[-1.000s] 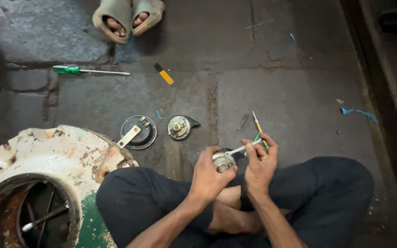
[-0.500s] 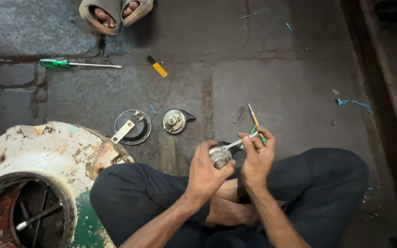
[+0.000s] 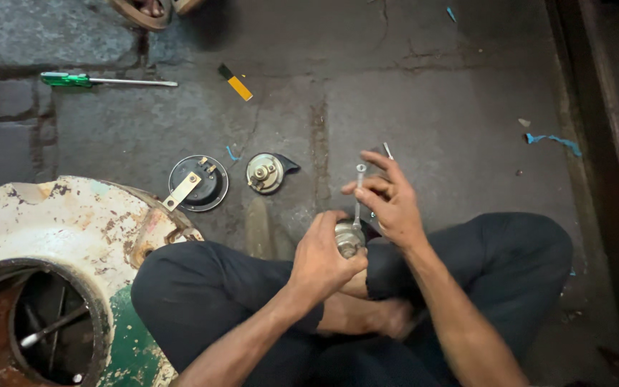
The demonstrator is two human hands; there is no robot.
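From the head camera, one person sits cross-legged on a cracked concrete floor [image 3: 431,107], both knees in dark trousers.

The left hand [image 3: 324,254] has its grip clamped around one small round metal part [image 3: 349,240], held just above the lap between the knees. Only the top of the part shows past the fingers.

The right hand [image 3: 392,201] sits just beside it, slightly higher. Its grip is together on one thin metal tool shaft [image 3: 359,190], pinched between thumb and fingers; the index finger points away from the body. The shaft stands nearly upright, and its lower end meets the top of the round part. What kind of tip it has cannot be told.

On the floor ahead of the knees lie two round pieces, near each other but apart: one dark disc with a pale metal strap [image 3: 197,183] across it, and one smaller brass-coloured disc on a black bracket [image 3: 266,172]. One small blue scrap lies between them.

Farther off lie one green-handled screwdriver [image 3: 105,81], its shaft pointing right, and one short yellow-and-black tool [image 3: 235,82], well apart from the hands.

At the left edge stands one large rusty white and green drum [image 3: 59,236] with a round opening, touching the left knee.

At the top edge, sandalled toes of another person [image 3: 153,8] show. One blue shred [image 3: 553,140] lies at the right, near a dark raised step.
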